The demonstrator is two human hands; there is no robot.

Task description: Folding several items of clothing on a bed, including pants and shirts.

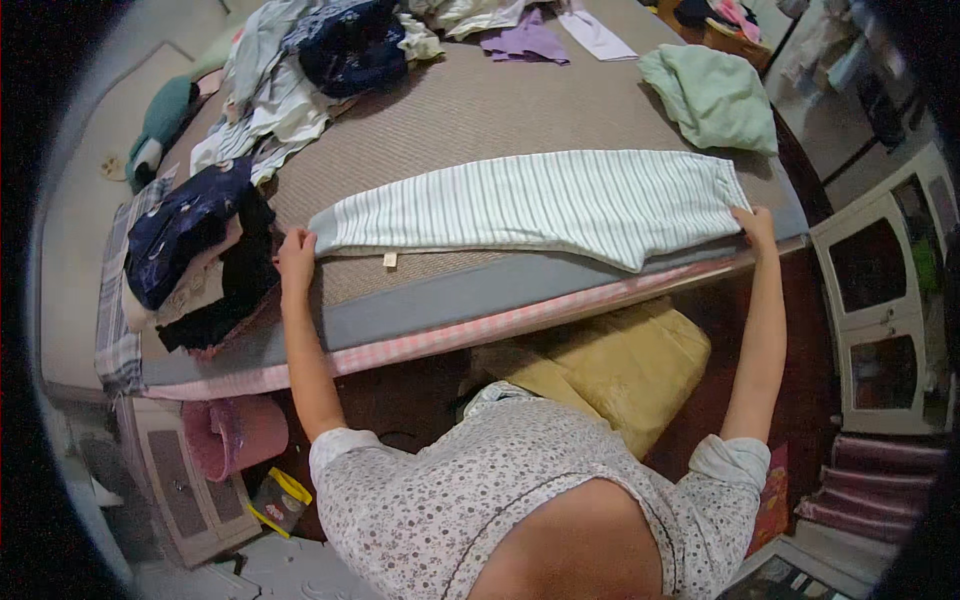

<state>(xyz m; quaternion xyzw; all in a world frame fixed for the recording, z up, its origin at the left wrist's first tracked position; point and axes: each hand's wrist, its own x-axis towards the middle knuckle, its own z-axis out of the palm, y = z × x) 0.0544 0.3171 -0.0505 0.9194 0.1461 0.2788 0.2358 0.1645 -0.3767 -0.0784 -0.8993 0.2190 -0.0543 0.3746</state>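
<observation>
A pair of white-and-grey striped trousers (520, 205) lies lengthwise across the near part of the bed, folded so that the legs overlap. My left hand (296, 254) pinches the cuff end at the left. At the other end, my right hand (757, 226) grips the corner of the waistband. A small pale tag (390, 260) shows just under the trousers' lower edge, near the left cuff. Close to my left hand is a stack of folded clothes (190, 240), with a dark navy piece on top and black and beige ones beneath.
Rumpled clothes (290, 95) heap at the bed's far left, beside a teal plush toy (165, 115). A purple garment (525, 42) and a light green bundle (712, 95) lie farther back. Below the bed's edge are a yellow-brown cushion (640, 370) and a pink bin (235, 437). White cabinets (880, 235) stand right.
</observation>
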